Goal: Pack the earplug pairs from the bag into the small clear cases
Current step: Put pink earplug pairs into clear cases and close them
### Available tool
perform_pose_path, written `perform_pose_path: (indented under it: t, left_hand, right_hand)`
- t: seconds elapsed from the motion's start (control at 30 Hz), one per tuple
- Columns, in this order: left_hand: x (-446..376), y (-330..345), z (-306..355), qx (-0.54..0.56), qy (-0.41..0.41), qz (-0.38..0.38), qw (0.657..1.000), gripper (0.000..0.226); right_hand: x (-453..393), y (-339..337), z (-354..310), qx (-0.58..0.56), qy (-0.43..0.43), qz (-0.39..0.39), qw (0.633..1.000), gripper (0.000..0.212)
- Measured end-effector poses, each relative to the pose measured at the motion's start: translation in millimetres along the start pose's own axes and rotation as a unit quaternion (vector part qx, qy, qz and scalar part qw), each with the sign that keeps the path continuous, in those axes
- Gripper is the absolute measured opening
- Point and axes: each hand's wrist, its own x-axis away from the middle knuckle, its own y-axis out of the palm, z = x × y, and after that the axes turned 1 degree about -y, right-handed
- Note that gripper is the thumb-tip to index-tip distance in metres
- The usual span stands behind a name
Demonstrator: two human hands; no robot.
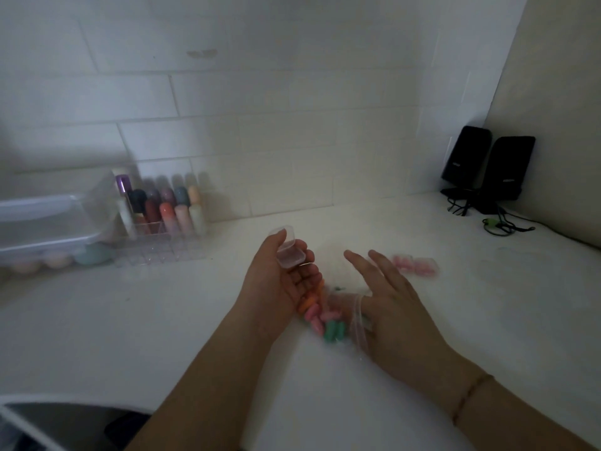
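Case [288, 252] — small, clear, lid hinged open.

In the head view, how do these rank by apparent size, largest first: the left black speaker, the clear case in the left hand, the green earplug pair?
1. Left black speaker
2. Clear case
3. Green earplug pair

The speaker stands farther away, so nearness does not inflate it.

We can't really make out the pink earplugs [414, 266] past the right hand [395, 307], they're just a smear. The clear bag [359, 323] is partly behind that hand, and the left hand [279, 281] covers some of the earplug pile [320, 315]. Storage box [48, 229] gets cut off by the left edge.
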Motion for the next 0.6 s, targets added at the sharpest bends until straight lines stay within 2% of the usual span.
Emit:
perform_pose_path:
  t: [0.07, 0.13, 0.27, 0.43, 0.53, 0.6]
  left_hand:
    - [2.1, 0.8, 0.6, -0.009, 0.003, -0.013, 1.000, 0.030]
    - [4.6, 1.1, 3.4, -0.003, -0.001, -0.024, 1.000, 0.029]
    - [8.3, 2.4, 8.4, 0.024, 0.011, -0.036, 0.999, 0.038]
    - [12.4, 12.9, 6.5, -0.006, 0.066, -0.071, 0.995, 0.042]
    - [17.3, 18.5, -1.1, -0.055, 0.058, -0.132, 0.988, 0.048]
    - [20.4, 20.8, -8.1, -0.106, 0.046, -0.161, 0.980, 0.052]
  right_hand:
    - [1.5, -3.3, 0.9, -0.033, -0.006, 0.060, 0.998, 0.014]
    - [3.2, -8.7, 3.6, -0.082, 0.000, 0.094, 0.992, 0.020]
    - [13.0, -27.9, 14.4, -0.107, 0.000, 0.084, 0.991, 0.019]
    - [32.0, -70.4, 38.0, -0.186, 0.006, 0.078, 0.980, 0.014]
    - [35.4, -87.5, 40.2, -0.274, 0.014, 0.135, 0.952, 0.014]
    - [35.4, -87.5, 30.4, -0.370, -0.006, 0.172, 0.913, 0.012]
